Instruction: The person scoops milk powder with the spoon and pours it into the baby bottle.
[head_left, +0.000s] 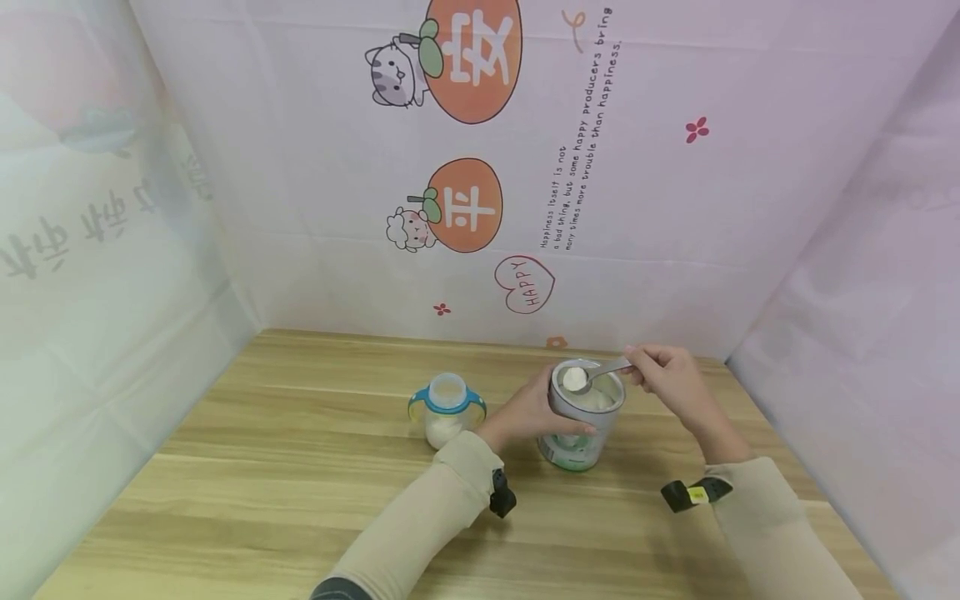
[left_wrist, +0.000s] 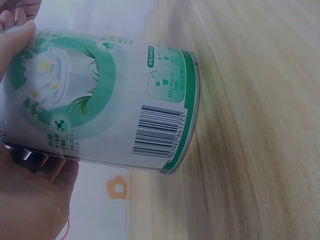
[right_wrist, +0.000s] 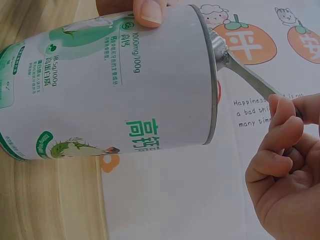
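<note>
My left hand (head_left: 536, 408) grips a white and green milk powder can (head_left: 573, 457) around its upper side, thumb across the front. The can is open at the top, with pale powder inside. Between the fingers and thumb of my right hand (head_left: 663, 375) is the handle of a metal spoon (head_left: 611, 365). A rounded heap of powder (head_left: 576, 379) fills its bowl, which is over the can's mouth. In the right wrist view the spoon (right_wrist: 250, 80) shows at the can's rim. Left of the can stands a lidless baby bottle (head_left: 447, 392) with blue handles and whitish contents.
The wooden table (head_left: 300, 483) carries the can and bottle. Behind it rises a printed cloth backdrop (head_left: 637, 208), with more cloth hanging at both sides. My left forearm (head_left: 427, 508) passes close in front of the bottle.
</note>
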